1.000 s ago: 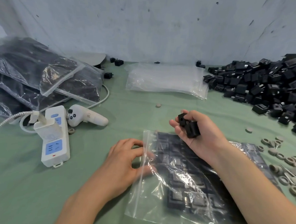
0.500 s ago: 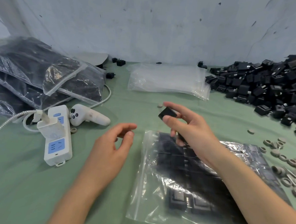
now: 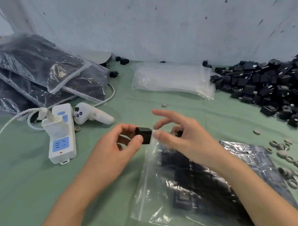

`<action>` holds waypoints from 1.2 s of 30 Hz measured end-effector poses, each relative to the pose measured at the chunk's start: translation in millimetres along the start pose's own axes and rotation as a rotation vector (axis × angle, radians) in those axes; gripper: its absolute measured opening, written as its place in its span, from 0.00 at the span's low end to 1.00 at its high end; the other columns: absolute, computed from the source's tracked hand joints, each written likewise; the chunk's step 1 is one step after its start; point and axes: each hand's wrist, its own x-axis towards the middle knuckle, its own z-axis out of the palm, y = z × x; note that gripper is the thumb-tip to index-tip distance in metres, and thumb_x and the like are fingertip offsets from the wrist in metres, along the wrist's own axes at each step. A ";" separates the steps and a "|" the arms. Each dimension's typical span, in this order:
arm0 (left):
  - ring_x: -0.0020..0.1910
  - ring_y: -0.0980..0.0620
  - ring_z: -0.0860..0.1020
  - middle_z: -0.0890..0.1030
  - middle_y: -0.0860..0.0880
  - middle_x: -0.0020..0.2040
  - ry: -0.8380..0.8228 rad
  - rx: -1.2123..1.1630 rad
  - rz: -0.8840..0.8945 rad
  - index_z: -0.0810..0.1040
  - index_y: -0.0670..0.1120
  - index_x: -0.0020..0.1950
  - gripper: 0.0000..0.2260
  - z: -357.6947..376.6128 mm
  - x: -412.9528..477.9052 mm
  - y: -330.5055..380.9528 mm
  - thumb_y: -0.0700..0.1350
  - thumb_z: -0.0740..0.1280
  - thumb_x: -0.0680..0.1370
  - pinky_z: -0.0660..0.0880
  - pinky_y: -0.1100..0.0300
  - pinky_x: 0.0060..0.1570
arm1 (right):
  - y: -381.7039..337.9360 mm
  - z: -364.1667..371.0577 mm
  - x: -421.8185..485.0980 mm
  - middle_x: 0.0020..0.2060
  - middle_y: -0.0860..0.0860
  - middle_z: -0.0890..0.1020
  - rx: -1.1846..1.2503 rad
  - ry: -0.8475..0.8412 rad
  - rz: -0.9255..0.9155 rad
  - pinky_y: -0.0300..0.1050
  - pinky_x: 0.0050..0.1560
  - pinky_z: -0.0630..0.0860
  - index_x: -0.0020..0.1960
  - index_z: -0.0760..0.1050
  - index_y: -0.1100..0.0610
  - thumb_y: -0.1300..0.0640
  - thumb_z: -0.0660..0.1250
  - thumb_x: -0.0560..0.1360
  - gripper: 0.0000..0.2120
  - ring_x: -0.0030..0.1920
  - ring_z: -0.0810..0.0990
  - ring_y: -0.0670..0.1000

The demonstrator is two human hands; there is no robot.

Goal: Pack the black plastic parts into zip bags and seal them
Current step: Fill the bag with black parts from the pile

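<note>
Clock positions were read from the centre of the view. Bare green cloth (image 3: pixel 27 184) was left open at 7 to 8 o'clock, and a clear band at 12 o'clock was broken only by a small grey disc (image 3: pixel 164 105). Passage at 9 o'clock was blocked by the power strip (image 3: pixel 62 142), its cable (image 3: pixel 2 130) and the white controller (image 3: pixel 94 116). Filled bags (image 3: pixel 42 75) were stacked at 10 o'clock and empty zip bags (image 3: pixel 173 79) at 1 o'clock. The pile of black parts (image 3: pixel 268 85) was heaped at 2 o'clock, grey rings (image 3: pixel 290 160) were scattered at 3 o'clock, and the part-filled zip bag (image 3: pixel 183 193) lay at 5 o'clock.
</note>
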 end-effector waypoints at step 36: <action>0.57 0.64 0.69 0.74 0.67 0.53 -0.452 0.486 0.077 0.74 0.72 0.58 0.26 -11.5 -33.4 -19.8 0.79 0.53 0.64 0.62 0.62 0.62 | 30.5 -6.7 3.9 0.41 0.46 0.80 0.077 0.300 0.272 0.36 0.27 0.69 0.51 0.80 0.40 0.51 0.60 0.80 0.11 0.30 0.75 0.45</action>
